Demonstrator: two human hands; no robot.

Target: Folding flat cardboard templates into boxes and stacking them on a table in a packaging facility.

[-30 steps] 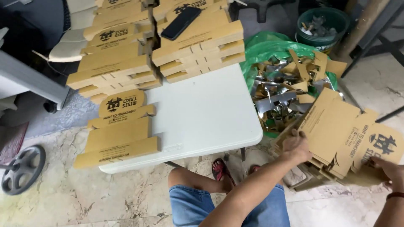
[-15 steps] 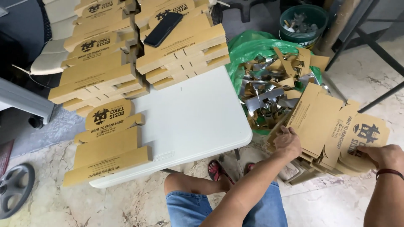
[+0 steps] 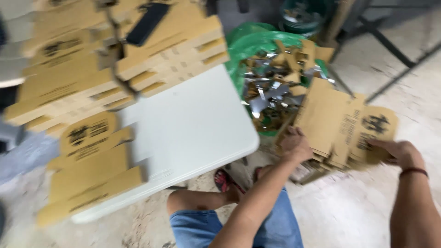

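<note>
Head view, blurry w/ motion. White desk (image 3: 197, 124) sits centre-left on a pale, stained concrete floor (image 3: 358, 216). Flat brown cardboard box blanks w/ dark print lie in stacks on the desk: one stack (image 3: 92, 165) at the near-left edge, overhanging it, taller stacks (image 3: 170, 55) at the far side, w/ a dark phone-like slab (image 3: 148, 17) on top. Right of the desk, a green bag (image 3: 250, 43) stands open, full of cardboard offcuts and silvery scraps. A teal bucket (image 3: 301, 16) stands behind it; dark metal legs (image 3: 390, 46) cross the floor at top right.

Pile of cardboard blanks (image 3: 340, 124) lies low, right of the desk, just beside the bag. Left hand (image 3: 294, 146) is curled on the pile's near-left edge, fingers bent over it, gripping. Right hand (image 3: 398, 151) holds the pile's right side, fingers flat along the printed flap, thumb not clear. Person wears blue shorts (image 3: 206, 229), red sandal (image 3: 225, 180) below the desk edge.
</note>
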